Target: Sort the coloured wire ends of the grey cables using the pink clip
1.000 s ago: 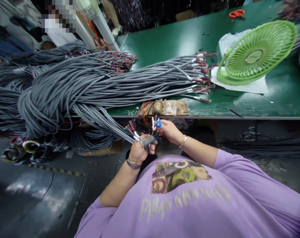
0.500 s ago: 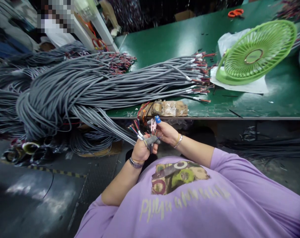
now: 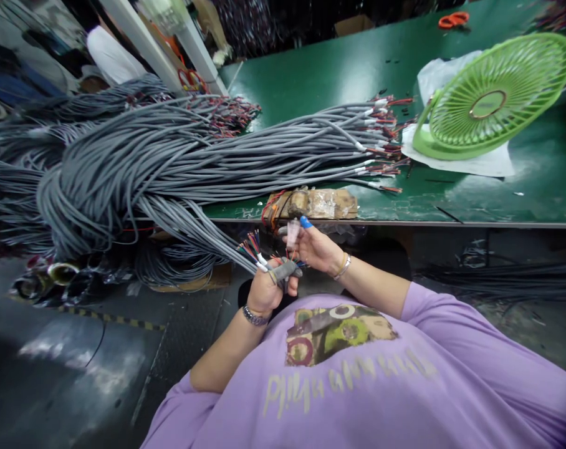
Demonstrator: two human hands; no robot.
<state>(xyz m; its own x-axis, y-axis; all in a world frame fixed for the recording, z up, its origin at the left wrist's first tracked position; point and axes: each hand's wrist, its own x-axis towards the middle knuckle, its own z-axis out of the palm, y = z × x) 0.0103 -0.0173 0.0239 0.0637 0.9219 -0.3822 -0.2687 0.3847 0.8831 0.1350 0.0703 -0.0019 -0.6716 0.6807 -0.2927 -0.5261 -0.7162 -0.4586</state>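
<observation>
My left hand (image 3: 265, 288) is closed around the ends of grey cables (image 3: 285, 270), just in front of the table edge. Short coloured wires (image 3: 251, 244) fan out from a white-banded cable end beside its fingers. Close by on the right, my right hand (image 3: 323, 251) has a blue cover on its thumb. Its fingers are closed on a small pale pink tool (image 3: 293, 233), blurred, whose exact kind I cannot make out. Thin bare wires lie between the two hands, partly hidden by the fingers.
A large bundle of grey cables (image 3: 180, 156) lies across the green table (image 3: 311, 75). A taped wooden block (image 3: 332, 203) sits at its front edge. Right of the bundle stands a green fan (image 3: 493, 100); orange scissors (image 3: 453, 20) lie farther back. A person's white sleeve (image 3: 112, 55) shows upper left.
The pale pink tool has turned slightly and moved a little right with my right hand. My left hand keeps its hold on the cables. The whole view has shifted slightly.
</observation>
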